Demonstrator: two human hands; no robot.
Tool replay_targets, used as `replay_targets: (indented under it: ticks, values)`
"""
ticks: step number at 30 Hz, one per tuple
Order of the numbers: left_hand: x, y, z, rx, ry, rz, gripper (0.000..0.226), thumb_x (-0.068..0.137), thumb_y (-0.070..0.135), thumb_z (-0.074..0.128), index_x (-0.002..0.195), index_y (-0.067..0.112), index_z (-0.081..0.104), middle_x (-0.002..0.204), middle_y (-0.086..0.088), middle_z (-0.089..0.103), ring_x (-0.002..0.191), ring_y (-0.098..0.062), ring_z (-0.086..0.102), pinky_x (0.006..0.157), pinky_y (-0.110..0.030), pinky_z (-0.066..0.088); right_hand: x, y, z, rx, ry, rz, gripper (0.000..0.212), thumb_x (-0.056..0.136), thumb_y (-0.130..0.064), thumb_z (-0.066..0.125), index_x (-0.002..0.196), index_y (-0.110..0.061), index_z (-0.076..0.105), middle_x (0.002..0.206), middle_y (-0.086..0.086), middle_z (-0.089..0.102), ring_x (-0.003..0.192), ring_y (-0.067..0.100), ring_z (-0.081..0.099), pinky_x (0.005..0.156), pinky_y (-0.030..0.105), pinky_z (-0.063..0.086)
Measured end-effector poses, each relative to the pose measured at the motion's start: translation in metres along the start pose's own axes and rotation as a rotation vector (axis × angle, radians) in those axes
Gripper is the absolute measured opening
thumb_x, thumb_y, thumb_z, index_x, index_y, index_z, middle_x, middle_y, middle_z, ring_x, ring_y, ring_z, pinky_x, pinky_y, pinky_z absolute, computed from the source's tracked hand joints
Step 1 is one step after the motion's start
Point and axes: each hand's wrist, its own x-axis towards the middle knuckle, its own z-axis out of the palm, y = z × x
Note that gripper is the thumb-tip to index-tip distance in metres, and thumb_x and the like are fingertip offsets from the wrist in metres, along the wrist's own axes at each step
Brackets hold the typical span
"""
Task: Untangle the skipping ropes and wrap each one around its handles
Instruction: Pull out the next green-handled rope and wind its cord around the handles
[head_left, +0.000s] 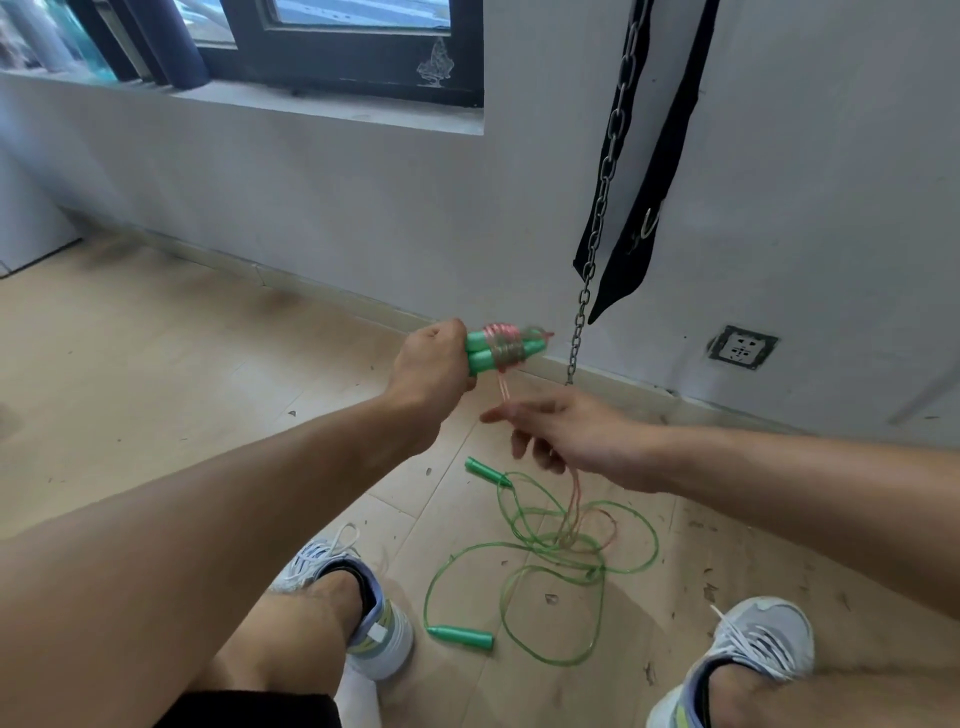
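Note:
My left hand grips two green handles held side by side, with several turns of pink rope wound around them. A pink strand drops from the handles to my right hand, which holds it loosely between thumb and fingers, just below and to the right. The rest of the pink rope hangs to the floor. There a green rope lies in loose tangled loops, one green handle at its top left and the other at the bottom left.
I stand on a wooden floor scattered with debris, my shoes either side of the green rope. A metal chain and black straps hang on the white wall just behind the handles. A wall socket sits low at right.

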Motion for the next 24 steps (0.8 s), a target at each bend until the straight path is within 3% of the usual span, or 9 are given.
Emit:
replay_targets:
  ticks: [3, 5, 7, 10, 13, 16, 18, 20, 24]
  values:
    - [0.008, -0.001, -0.005, 0.237, 0.151, 0.164, 0.036, 0.102, 0.026, 0.034, 0.072, 0.014, 0.051, 0.071, -0.007, 0.053, 0.061, -0.018, 0.048, 0.052, -0.031, 0.034, -0.011, -0.016, 0.014, -0.166, -0.026, -0.115, 0.032, 0.106, -0.032, 0.049, 0.115, -0.011, 0.072, 0.07, 0.0, 0.064, 0.057, 0.018, 0.056, 0.051, 0.028, 0.046]
    - [0.014, -0.005, -0.009, 0.378, 0.18, 0.244, 0.038, 0.103, 0.026, 0.034, 0.069, 0.016, 0.049, 0.069, -0.006, 0.052, 0.06, -0.02, 0.047, 0.052, -0.033, 0.033, -0.015, -0.029, 0.009, -0.263, 0.105, -0.23, 0.03, 0.104, -0.034, 0.052, 0.097, -0.016, 0.075, 0.063, 0.0, 0.061, 0.051, 0.014, 0.053, 0.051, 0.028, 0.044]
    - [0.019, -0.008, -0.014, 0.431, 0.165, 0.273, 0.037, 0.102, 0.026, 0.034, 0.068, 0.016, 0.048, 0.068, -0.005, 0.052, 0.059, -0.019, 0.047, 0.052, -0.032, 0.032, -0.014, -0.037, -0.006, -0.341, 0.285, -0.311, 0.032, 0.102, -0.037, 0.055, 0.079, -0.021, 0.069, 0.06, -0.002, 0.055, 0.05, 0.01, 0.047, 0.055, 0.029, 0.041]
    - [0.017, -0.01, -0.014, 0.477, 0.034, 0.34, 0.038, 0.102, 0.022, 0.036, 0.065, 0.018, 0.046, 0.064, -0.002, 0.05, 0.056, -0.017, 0.044, 0.052, -0.03, 0.031, -0.011, -0.038, -0.025, -0.323, 0.412, -0.389, 0.037, 0.101, -0.039, 0.057, 0.074, -0.014, 0.061, 0.061, -0.004, 0.049, 0.052, 0.006, 0.041, 0.056, 0.027, 0.039]
    - [0.007, -0.008, -0.008, 0.383, -0.188, 0.366, 0.037, 0.102, 0.02, 0.038, 0.066, 0.014, 0.046, 0.063, -0.004, 0.047, 0.058, -0.02, 0.042, 0.056, -0.037, 0.035, -0.004, -0.036, -0.035, -0.164, 0.354, -0.358, 0.035, 0.1, -0.039, 0.06, 0.079, -0.012, 0.063, 0.059, -0.006, 0.047, 0.05, 0.006, 0.039, 0.05, 0.019, 0.035]
    - [0.0, 0.0, -0.004, 0.251, -0.313, 0.36, 0.034, 0.103, 0.019, 0.038, 0.07, 0.014, 0.046, 0.064, -0.004, 0.044, 0.059, -0.02, 0.041, 0.057, -0.037, 0.035, 0.003, -0.029, -0.04, 0.063, 0.268, -0.251, 0.033, 0.098, -0.041, 0.062, 0.072, -0.019, 0.063, 0.061, 0.0, 0.049, 0.053, 0.013, 0.039, 0.049, 0.024, 0.033]
    - [-0.002, 0.004, -0.003, 0.202, -0.365, 0.354, 0.031, 0.103, 0.021, 0.038, 0.074, 0.013, 0.047, 0.067, -0.006, 0.044, 0.061, -0.02, 0.04, 0.057, -0.036, 0.035, 0.005, -0.025, -0.039, 0.19, 0.195, -0.159, 0.033, 0.089, -0.049, 0.066, 0.078, -0.018, 0.067, 0.072, 0.007, 0.06, 0.063, 0.026, 0.052, 0.062, 0.034, 0.042]
    - [-0.005, 0.005, -0.002, 0.166, -0.403, 0.322, 0.03, 0.104, 0.021, 0.037, 0.077, 0.012, 0.047, 0.067, -0.004, 0.043, 0.058, -0.016, 0.04, 0.054, -0.031, 0.035, 0.005, -0.021, -0.035, 0.293, 0.127, -0.103, 0.046, 0.083, -0.052, 0.068, 0.098, -0.009, 0.07, 0.091, 0.016, 0.066, 0.084, 0.035, 0.058, 0.077, 0.045, 0.042]
    - [-0.008, 0.009, -0.002, 0.081, -0.455, 0.204, 0.03, 0.104, 0.019, 0.037, 0.076, 0.012, 0.045, 0.056, 0.005, 0.043, 0.047, -0.009, 0.034, 0.044, -0.022, 0.029, 0.004, -0.021, -0.027, 0.394, 0.078, -0.076, 0.048, 0.082, -0.05, 0.065, 0.104, -0.008, 0.067, 0.098, 0.018, 0.061, 0.077, 0.028, 0.054, 0.063, 0.032, 0.041]
